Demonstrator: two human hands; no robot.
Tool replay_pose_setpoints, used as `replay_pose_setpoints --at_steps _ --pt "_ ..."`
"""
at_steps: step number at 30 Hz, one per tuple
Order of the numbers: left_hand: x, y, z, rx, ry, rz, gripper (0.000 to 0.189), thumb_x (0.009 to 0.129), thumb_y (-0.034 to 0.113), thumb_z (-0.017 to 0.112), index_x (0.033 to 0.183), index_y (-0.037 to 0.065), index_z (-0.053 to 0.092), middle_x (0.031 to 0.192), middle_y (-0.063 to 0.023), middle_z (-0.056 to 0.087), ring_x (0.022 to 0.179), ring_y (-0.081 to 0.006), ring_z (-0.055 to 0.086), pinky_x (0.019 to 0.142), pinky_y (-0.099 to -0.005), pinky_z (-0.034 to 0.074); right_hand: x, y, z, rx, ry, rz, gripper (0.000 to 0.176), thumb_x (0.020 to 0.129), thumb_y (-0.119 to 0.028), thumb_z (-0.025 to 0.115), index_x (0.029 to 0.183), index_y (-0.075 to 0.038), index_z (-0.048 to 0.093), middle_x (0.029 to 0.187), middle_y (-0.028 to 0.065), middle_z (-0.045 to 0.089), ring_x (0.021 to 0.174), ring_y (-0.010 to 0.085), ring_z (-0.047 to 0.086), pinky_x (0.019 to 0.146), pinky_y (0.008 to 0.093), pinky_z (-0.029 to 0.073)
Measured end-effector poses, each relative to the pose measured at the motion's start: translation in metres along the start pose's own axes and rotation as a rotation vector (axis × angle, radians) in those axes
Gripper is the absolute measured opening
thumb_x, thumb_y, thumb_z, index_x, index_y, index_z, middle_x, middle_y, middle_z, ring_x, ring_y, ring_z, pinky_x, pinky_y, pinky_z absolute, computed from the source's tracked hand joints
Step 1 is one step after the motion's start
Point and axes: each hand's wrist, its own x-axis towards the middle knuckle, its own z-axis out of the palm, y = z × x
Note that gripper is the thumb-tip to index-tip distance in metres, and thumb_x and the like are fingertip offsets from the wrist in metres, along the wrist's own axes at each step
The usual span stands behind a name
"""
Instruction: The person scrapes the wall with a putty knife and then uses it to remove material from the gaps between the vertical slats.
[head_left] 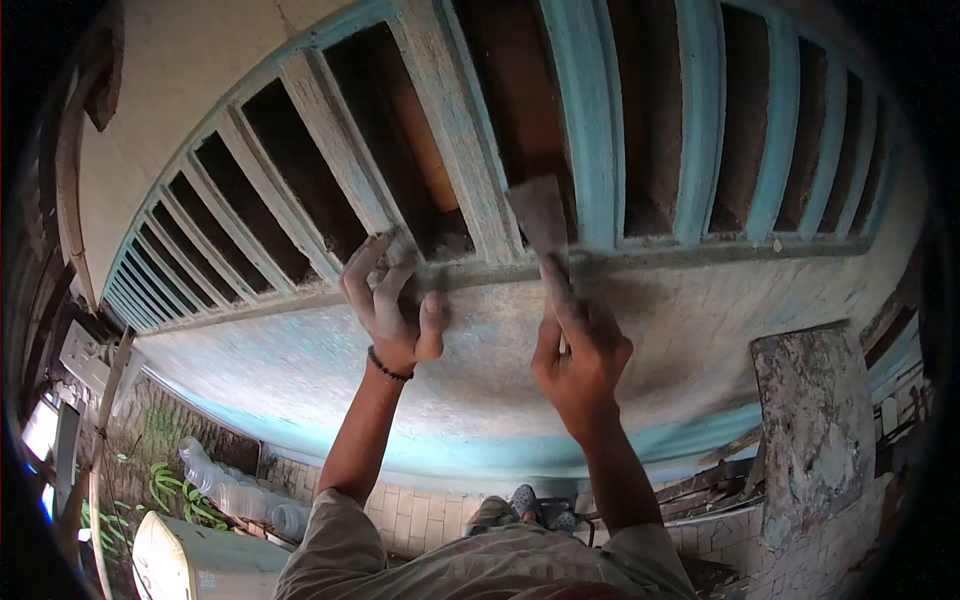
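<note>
Tiled floor (pixel 420 515) seen bottom centre; weathered board (pixel 812 430) seen lower right, pale container (pixel 225 560) lower left; bright light (pixel 41 428) let in at far left edge.

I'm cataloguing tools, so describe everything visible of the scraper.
The scraper has a flat, dull grey, metal-looking blade that widens to a straight end. It points upward in the picture, leaning left, in front of a gap between grille bars. The right hand grips it, one finger extended toward the blade, hiding most of the handle. Whether the blade touches a bar is unclear.
</note>
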Motion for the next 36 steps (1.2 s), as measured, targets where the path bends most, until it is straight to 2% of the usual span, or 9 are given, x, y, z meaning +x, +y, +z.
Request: replay_pose_setpoints --at_steps 3,6,9,15,22,28,34,36 --pt "0.005 -0.013 -0.007 0.081 -0.002 0.097 0.043 0.097 0.036 0.058 0.121 0.001 0.065 0.141 -0.0292 0.055 0.131 -0.0468 0.050 0.109 -0.0559 0.036 -0.016 -0.003 -0.003 -0.011 -0.035 0.075 0.053 0.087 0.008 0.064 0.137 -0.010 0.072 0.073 0.0087 0.059 0.058 0.0239 0.056 0.053 0.0363 0.047" --pt "0.007 -0.007 -0.005 0.146 -0.033 0.025 0.045 0.098 0.038 0.057 0.122 0.002 0.066 0.143 -0.0289 0.055 0.133 -0.0481 0.049 0.109 -0.0558 0.037 -0.003 -0.001 0.016 -0.030 0.065 -0.012 0.055 0.086 0.010 0.064 0.136 -0.010 0.073 0.075 0.0093 0.060 0.059 0.0232 0.058 0.053 0.0367 0.047" --pt "0.005 -0.002 -0.002 0.138 -0.040 -0.017 0.050 0.099 0.042 0.055 0.125 0.002 0.068 0.148 -0.0311 0.051 0.136 -0.0500 0.046 0.112 -0.0589 0.036 0.016 -0.006 0.022 -0.047 0.083 -0.008 0.057 0.084 0.011 0.064 0.137 -0.010 0.072 0.077 0.0095 0.062 0.060 0.0220 0.059 0.054 0.0365 0.048" --pt "0.001 -0.001 -0.001 0.117 -0.055 -0.038 0.055 0.100 0.045 0.053 0.131 0.002 0.067 0.154 -0.0343 0.045 0.140 -0.0520 0.043 0.115 -0.0600 0.033 0.003 -0.013 0.012 -0.051 0.032 0.066 0.065 0.083 0.011 0.064 0.142 -0.014 0.069 0.079 0.0097 0.064 0.060 0.0222 0.061 0.056 0.0366 0.050" --pt "-0.003 -0.007 -0.001 0.052 -0.021 -0.045 0.055 0.099 0.043 0.054 0.132 0.002 0.067 0.155 -0.0356 0.043 0.141 -0.0530 0.043 0.115 -0.0608 0.034 0.061 -0.027 0.007 -0.154 0.027 -0.034 0.068 0.084 0.008 0.067 0.145 -0.019 0.066 0.075 0.0086 0.060 0.057 0.0204 0.061 0.053 0.0389 0.048" --pt "-0.003 -0.005 -0.001 0.070 -0.027 -0.041 0.054 0.098 0.041 0.054 0.132 0.001 0.066 0.155 -0.0355 0.043 0.141 -0.0529 0.043 0.115 -0.0609 0.034 0.049 -0.030 0.002 -0.215 0.012 -0.002 0.066 0.084 0.008 0.067 0.144 -0.020 0.068 0.071 0.0072 0.057 0.055 0.0195 0.059 0.052 0.0384 0.046" --pt "-0.001 -0.006 -0.002 0.067 -0.032 -0.011 0.054 0.098 0.041 0.054 0.132 0.000 0.066 0.154 -0.0343 0.045 0.139 -0.0523 0.045 0.114 -0.0603 0.035 0.083 -0.046 -0.003 -0.229 -0.004 -0.017 0.060 0.088 0.006 0.068 0.143 -0.019 0.069 0.070 0.0066 0.055 0.057 0.0182 0.058 0.055 0.0386 0.044" --pt "-0.001 -0.005 -0.003 0.066 -0.023 -0.010 0.054 0.098 0.041 0.054 0.132 0.000 0.066 0.153 -0.0337 0.046 0.139 -0.0521 0.046 0.114 -0.0603 0.036 0.075 -0.038 -0.004 -0.185 -0.028 -0.004 0.057 0.091 0.004 0.068 0.143 -0.019 0.068 0.075 0.0079 0.061 0.060 0.0180 0.061 0.057 0.0363 0.046"
